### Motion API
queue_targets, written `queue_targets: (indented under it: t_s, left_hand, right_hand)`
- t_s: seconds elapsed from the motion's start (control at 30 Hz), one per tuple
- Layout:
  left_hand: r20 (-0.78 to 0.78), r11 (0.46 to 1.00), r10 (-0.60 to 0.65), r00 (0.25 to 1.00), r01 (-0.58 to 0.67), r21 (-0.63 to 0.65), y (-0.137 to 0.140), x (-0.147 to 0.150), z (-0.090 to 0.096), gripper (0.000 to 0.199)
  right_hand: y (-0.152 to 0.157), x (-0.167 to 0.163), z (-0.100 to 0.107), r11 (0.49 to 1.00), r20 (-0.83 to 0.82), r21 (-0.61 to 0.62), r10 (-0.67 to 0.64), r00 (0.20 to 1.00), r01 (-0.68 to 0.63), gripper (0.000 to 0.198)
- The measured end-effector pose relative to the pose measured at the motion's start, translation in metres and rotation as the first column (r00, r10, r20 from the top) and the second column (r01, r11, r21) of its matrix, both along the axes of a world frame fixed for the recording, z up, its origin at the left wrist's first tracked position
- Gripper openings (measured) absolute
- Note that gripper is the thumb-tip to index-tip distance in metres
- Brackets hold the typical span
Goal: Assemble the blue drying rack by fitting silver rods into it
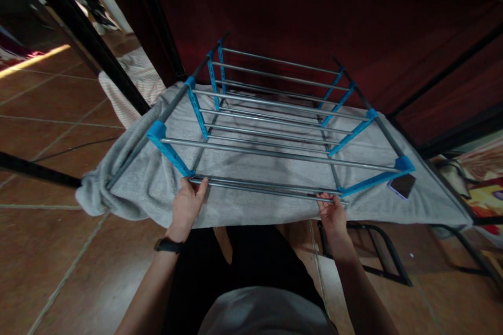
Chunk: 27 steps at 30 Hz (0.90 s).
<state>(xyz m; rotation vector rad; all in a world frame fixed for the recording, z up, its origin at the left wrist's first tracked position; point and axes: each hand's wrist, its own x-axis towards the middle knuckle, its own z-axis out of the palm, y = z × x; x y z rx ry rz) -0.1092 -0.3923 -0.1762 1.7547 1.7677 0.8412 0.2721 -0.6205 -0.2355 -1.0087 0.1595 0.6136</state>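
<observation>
A rack (271, 154) of grey metal bars with blue plastic connectors lies on a grey blanket (243, 209). A thin metal rod (259, 190) runs along its near side, just in front of the rack's lowest near bar. My left hand (187, 205) pinches the rod's left end, close to the blue connector (171, 152). Near the rod's right end, my right hand (332, 213) has thumb and fingers closed on it, below the right blue connector (377, 178). Whether the rod touches the connectors I cannot tell.
A phone (402, 185) lies on the blanket at the right. Black metal posts (98, 52) stand at the left, and a dark red panel (275, 15) rises behind the rack. Below right is a black metal frame (385, 256) on the tiled floor (51, 256).
</observation>
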Motion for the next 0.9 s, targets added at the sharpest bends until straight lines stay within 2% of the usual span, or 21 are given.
queue_targets:
  t_s: [0.1, 0.2, 0.3, 0.43, 0.57, 0.7, 0.77, 0.9]
  left_hand:
    - [-0.06, 0.999, -0.031, 0.998, 0.033, 0.031, 0.003, -0.004, -0.005, 0.04]
    - [-0.039, 0.994, -0.106, 0.994, 0.107, 0.024, 0.007, -0.012, -0.01, 0.044]
    - [0.095, 0.987, -0.16, 0.982, 0.16, 0.015, 0.012, -0.021, -0.018, 0.049]
    - [0.325, 0.985, -0.155, 0.933, 0.17, -0.018, 0.018, -0.027, -0.033, 0.056]
    - [0.408, 0.986, -0.138, 0.902, 0.165, -0.031, 0.02, -0.026, -0.04, 0.057]
    - [0.289, 0.961, -0.277, 0.917, 0.257, 0.107, 0.019, -0.026, -0.038, 0.047]
    - [0.199, 0.926, -0.36, 0.911, 0.324, 0.192, 0.018, -0.027, -0.037, 0.046]
    - [0.014, 0.848, -0.476, 0.88, 0.454, 0.273, 0.019, -0.032, -0.037, 0.047]
  right_hand:
    - [-0.001, 0.0, 0.0, 1.0, -0.003, 0.01, 0.0, 1.0, 0.0, 0.004]
    - [-0.001, 0.001, 0.0, 1.0, -0.003, 0.015, -0.007, 1.0, 0.007, 0.005]
    - [-0.002, 0.001, 0.0, 1.0, -0.013, 0.014, -0.001, 1.0, 0.001, 0.005]
    - [-0.002, 0.001, -0.001, 1.0, -0.029, 0.012, 0.003, 1.0, -0.003, 0.008]
    - [-0.002, 0.001, -0.002, 1.0, -0.036, 0.002, 0.009, 0.999, -0.009, 0.01]
    - [-0.002, 0.002, -0.002, 1.0, -0.032, 0.0, 0.009, 0.999, -0.009, 0.01]
    - [-0.003, 0.002, -0.003, 1.0, -0.03, 0.002, 0.013, 0.999, -0.012, 0.01]
    - [-0.003, 0.003, -0.005, 1.0, -0.028, 0.011, 0.023, 0.999, -0.023, 0.009]
